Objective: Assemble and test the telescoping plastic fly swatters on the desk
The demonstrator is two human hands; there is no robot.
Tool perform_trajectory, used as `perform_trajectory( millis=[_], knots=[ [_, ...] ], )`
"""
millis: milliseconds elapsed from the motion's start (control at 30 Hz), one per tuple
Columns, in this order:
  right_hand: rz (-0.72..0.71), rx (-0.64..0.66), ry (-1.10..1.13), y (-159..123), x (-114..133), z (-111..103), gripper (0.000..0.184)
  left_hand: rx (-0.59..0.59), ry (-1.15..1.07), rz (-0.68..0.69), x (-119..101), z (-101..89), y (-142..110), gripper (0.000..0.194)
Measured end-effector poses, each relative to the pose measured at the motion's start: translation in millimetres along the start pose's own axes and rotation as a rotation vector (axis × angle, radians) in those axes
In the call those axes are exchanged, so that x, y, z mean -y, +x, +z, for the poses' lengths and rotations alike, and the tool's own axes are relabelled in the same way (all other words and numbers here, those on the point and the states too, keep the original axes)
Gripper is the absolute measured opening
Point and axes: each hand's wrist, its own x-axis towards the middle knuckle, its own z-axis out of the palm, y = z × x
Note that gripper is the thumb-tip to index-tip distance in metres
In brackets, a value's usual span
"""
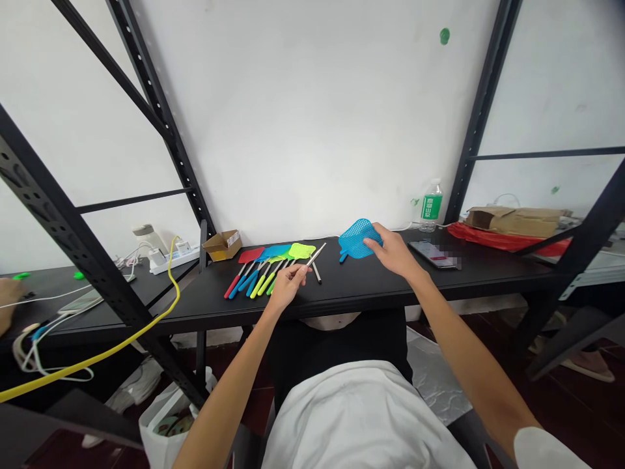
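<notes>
White wall [317, 130] rose behind a black tabletop [195, 296]. At far left showed part of another person's hand [7, 303], its grip unclear; a yellow cable [63, 372] ran up beside a white power strip [178, 258]. Next came a small cardboard box [223, 246], then a row of colourful swatters [277, 251]. The left hand [290, 283] gripped a thin silver rod [318, 251]; a second rod [317, 271] lay nearby. Over the tabletop, the right hand [390, 251] pinched a blue mesh swatter head [359, 240] by its right edge. Farther right stood a green-labelled bottle [431, 207], near a phone [432, 253], then cardboard [517, 221] on red plastic [512, 243].
</notes>
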Motion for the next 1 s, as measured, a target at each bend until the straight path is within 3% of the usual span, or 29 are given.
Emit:
perform_trajectory(
  millis=[233,600,1000],
  knots=[
    [-0.052,-0.108,0.128,-2,22,-8,0.027,0.050,0.063,0.033,-6,2.6,-3,0.046],
    [-0.046,-0.096,0.096,-3,25,-9,0.027,0.083,0.066,0.050,-5,3.7,-4,0.042],
    [-0.033,-0.064,0.057,-4,25,-9,0.032,0.107,0.038,-0.026,-15,3.7,-6,0.038]
  ],
)
